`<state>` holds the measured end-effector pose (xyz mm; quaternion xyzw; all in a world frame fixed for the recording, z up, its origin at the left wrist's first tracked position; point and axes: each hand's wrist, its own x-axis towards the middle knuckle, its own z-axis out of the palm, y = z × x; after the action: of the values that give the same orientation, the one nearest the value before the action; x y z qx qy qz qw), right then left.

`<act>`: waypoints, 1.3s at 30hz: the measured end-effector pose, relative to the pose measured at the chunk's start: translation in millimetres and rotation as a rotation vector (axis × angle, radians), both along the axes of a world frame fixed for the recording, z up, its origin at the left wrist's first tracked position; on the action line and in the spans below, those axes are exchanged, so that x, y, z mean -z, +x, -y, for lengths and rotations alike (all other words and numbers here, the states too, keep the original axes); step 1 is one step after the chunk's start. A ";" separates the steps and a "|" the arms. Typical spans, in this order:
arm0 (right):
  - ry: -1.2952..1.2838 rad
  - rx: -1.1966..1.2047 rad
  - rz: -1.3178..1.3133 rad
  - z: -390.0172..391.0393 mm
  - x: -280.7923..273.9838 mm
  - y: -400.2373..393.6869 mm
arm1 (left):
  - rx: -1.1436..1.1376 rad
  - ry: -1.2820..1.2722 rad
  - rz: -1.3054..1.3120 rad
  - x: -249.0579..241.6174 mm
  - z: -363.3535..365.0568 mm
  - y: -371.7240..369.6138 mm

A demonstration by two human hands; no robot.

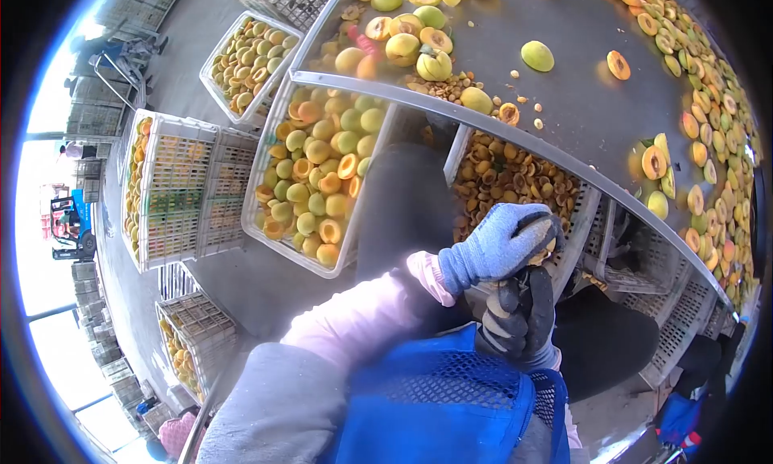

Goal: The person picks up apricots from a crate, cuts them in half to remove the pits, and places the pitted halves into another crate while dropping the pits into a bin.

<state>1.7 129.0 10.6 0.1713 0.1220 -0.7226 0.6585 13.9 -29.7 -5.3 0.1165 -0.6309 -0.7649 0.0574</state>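
Observation:
My left hand (503, 243), in a blue and dark-palmed work glove, is curled closed around a yellowish piece of peach (544, 255), mostly covered by the fingers. Just below it and almost touching is my right hand (519, 315), in a grey and black glove with the fingers bent closed. What the right hand grips is hidden. Both hands are over my lap, in front of the blue apron (435, 400). Past them, under the table edge, stands a crate of brown peach pits (515, 174).
A metal-edged table (580, 102) carries whole and halved peaches (537, 56), with a long heap along its far right side. Crates of peaches (314, 174) stand on the floor to my left. Stacked crates (660, 303) are under the table; a blue forklift (72, 222) is far left.

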 end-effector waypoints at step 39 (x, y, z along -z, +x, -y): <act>0.716 -0.072 -0.296 39.8 78.9 3.2 | -0.384 -1.276 1.078 199.2 131.1 277.3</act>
<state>5.0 89.2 -68.3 0.2798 0.4663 -0.6275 0.5572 291.2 -160.8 -204.4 0.5145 -0.8511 -0.0804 -0.0673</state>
